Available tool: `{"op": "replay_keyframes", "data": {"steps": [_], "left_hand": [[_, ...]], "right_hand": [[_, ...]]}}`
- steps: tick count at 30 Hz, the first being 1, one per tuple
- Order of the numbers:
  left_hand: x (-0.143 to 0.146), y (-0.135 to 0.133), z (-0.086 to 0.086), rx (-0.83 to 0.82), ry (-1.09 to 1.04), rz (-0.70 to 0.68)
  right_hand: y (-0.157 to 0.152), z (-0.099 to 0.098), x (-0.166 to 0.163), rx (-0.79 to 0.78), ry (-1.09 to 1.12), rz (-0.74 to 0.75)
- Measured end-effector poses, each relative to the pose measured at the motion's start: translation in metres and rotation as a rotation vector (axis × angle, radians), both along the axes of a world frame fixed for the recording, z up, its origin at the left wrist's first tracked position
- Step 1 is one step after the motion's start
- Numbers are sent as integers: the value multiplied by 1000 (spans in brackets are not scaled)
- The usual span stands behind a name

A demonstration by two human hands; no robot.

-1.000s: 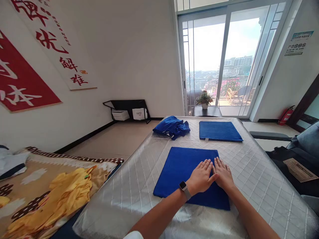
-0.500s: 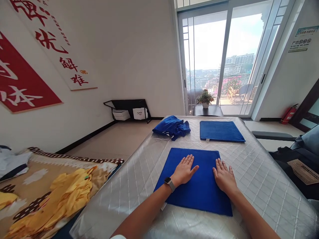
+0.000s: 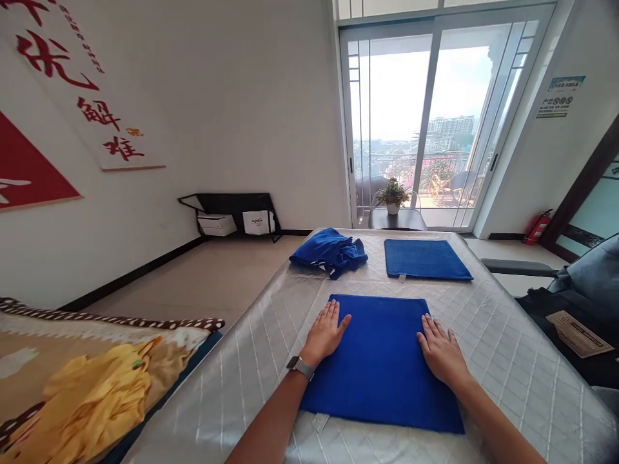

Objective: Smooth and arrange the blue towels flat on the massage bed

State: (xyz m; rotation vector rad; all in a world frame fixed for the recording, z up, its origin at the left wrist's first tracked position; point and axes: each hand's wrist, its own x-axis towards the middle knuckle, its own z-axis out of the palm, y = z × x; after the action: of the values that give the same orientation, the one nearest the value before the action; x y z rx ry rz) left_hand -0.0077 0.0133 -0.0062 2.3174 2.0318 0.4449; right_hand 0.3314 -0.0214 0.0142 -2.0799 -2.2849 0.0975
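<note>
Fingers spread flat, left hand (image 3: 325, 333) and right hand (image 3: 440, 351) press the folded towel's (image 3: 382, 361) edges; another towel (image 3: 424, 260) lies finished, crumpled ones (image 3: 329, 251) wait.

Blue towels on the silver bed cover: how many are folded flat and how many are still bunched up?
Folded flat: 2, the near towel under the left hand and right hand, and the far towel.
Bunched up: 1, the crumpled towel at the far left of the bed cover.
Total: 3 blue towels.
</note>
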Motion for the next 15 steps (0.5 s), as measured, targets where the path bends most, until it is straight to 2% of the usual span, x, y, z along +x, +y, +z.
{"op": "replay_keyframes", "data": {"steps": [5, 9, 12, 15], "left_hand": [[0, 0, -3, 49, 25, 4], [1, -1, 0, 51, 52, 10], [2, -3, 4, 43, 64, 9], [1, -4, 5, 38, 68, 14]], "right_hand": [[-7, 5, -4, 43, -23, -7], [-8, 19, -12, 75, -60, 53], [6, 31, -17, 74, -37, 89], [28, 32, -19, 48, -13, 59]]}}
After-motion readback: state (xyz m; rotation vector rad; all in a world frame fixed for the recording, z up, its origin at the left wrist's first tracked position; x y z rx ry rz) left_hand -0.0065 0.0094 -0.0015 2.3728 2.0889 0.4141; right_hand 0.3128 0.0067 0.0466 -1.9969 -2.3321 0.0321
